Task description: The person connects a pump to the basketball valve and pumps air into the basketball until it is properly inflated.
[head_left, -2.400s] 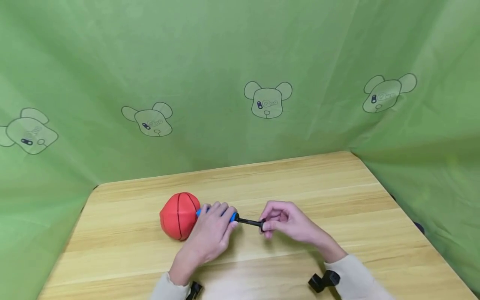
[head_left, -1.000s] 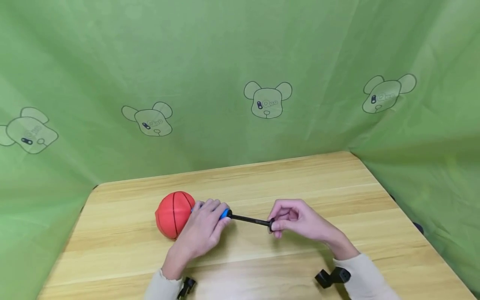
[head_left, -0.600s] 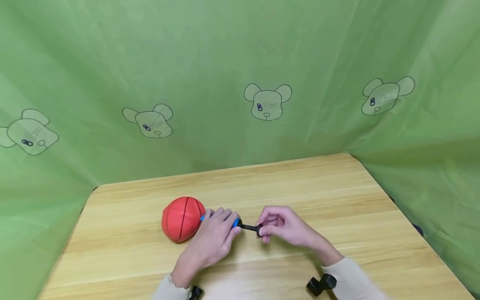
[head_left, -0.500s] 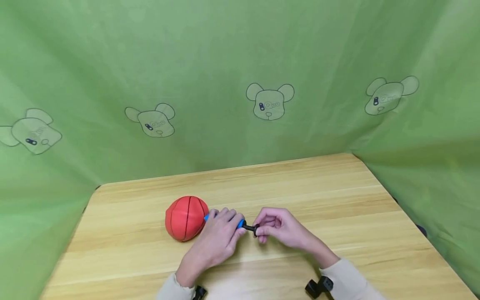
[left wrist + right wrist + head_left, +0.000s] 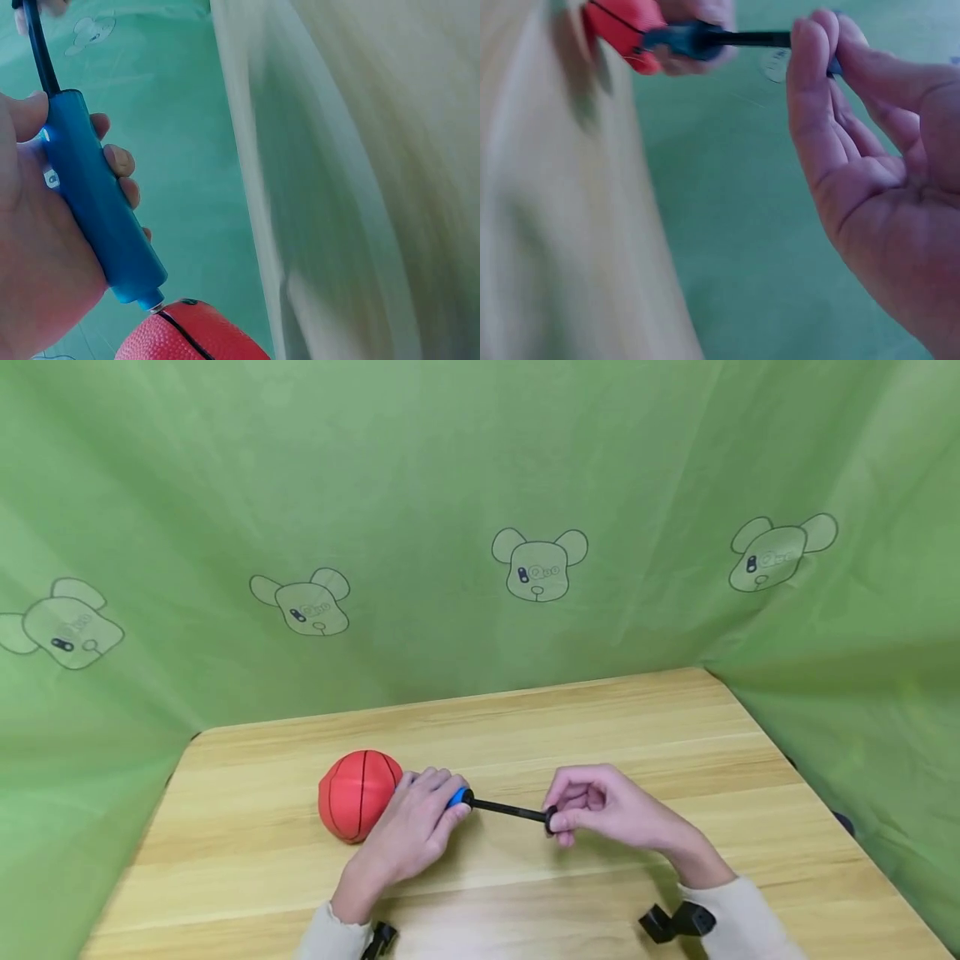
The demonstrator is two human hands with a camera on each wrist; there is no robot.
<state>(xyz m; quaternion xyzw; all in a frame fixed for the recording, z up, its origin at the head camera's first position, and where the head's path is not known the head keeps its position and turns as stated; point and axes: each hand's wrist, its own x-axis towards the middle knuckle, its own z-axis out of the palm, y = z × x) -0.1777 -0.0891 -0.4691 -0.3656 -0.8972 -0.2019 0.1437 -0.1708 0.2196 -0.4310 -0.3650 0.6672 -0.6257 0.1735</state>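
Observation:
A blue hand pump (image 5: 105, 202) is held with its nozzle end against a red ball (image 5: 358, 797) that has black seam lines. My left hand (image 5: 408, 827) grips the pump's barrel, fingers curled round it. The black pump rod (image 5: 510, 811) is drawn well out of the barrel. At its far end my right hand (image 5: 615, 810) pinches the black handle (image 5: 551, 820) between thumb and fingers. In the left wrist view a thin metal tip (image 5: 156, 307) meets the ball's surface. The ball looks slightly uneven in outline.
The ball rests on a light wooden table (image 5: 525, 710). A green curtain (image 5: 420, 485) printed with bear faces hangs behind and at both sides. Black wrist cameras (image 5: 678, 922) are strapped near the sleeves.
The right hand first pushed the rod most of the way into the barrel, then drew it back out to the right. Ball and left hand shifted right, then slightly back left.

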